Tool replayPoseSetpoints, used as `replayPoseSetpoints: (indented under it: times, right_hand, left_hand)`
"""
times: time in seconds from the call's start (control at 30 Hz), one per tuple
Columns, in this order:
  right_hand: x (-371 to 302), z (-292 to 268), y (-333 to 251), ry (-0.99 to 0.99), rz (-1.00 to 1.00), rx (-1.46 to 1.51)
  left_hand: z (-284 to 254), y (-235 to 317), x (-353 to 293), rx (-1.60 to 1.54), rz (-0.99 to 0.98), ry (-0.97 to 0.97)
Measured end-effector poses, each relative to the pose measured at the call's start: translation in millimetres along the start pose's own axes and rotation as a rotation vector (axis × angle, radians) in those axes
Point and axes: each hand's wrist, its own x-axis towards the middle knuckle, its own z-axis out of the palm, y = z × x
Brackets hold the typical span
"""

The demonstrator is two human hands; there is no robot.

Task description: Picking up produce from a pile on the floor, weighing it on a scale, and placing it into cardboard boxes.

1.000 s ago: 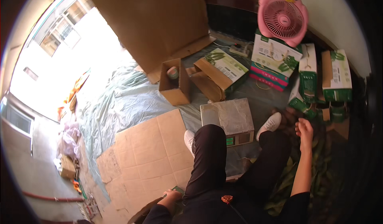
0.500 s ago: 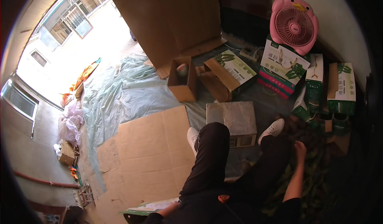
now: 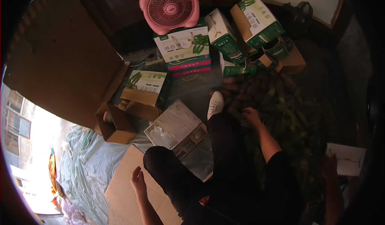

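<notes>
Cardboard sheet (image 3: 122, 189): spreads beside the left knee (image 3: 158, 159), giving the left side its open room; its outer edge meets the crumpled plastic sheet (image 3: 88, 153).
Pale taped box (image 3: 176, 124): sits ahead of the knees, its near corner close to the left one; a narrow strip of floor runs between it and the white shoe (image 3: 215, 104).
Pile edges: the produce pile (image 3: 286, 116) lies on the floor at the person's right; its left edge runs up along the right leg to the shoe; its far edge lies close to the green-and-white cartons (image 3: 228, 44); its right side fades into shadow; a dark sleeve covers part of the near side.
Produce: reddish-brown, thick, elongated pieces at the far end; longer, dull green ones nearer; heaped loosely at mixed angles, dim and partly blurred.
Right grip (image 3: 251, 116): over the pile's left margin, fingers curled; whether it grasps a piece, I cannot tell.
Left grip (image 3: 138, 177): released, fingers loosely bent, over the cardboard sheet.
Far right: a co-worker's hand (image 3: 329, 167) is at the edge of a white carton (image 3: 349, 160), beyond the pile.
</notes>
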Motion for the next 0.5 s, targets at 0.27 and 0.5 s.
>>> replayPoseSetpoints:
  times: [0.27, 0.5]
  right_hand:
    - [12.8, -19.7, 14.1, 0.087, 0.048, 0.146]
    - [54.4, -37.1, -38.9, 0.104, 0.158, 0.400]
  left_hand:
    - [89.2, 161.8, 51.1, 0.253, 0.499, -0.391]
    - [104.5, 153.7, 60.3, 0.585, 0.727, -0.446]
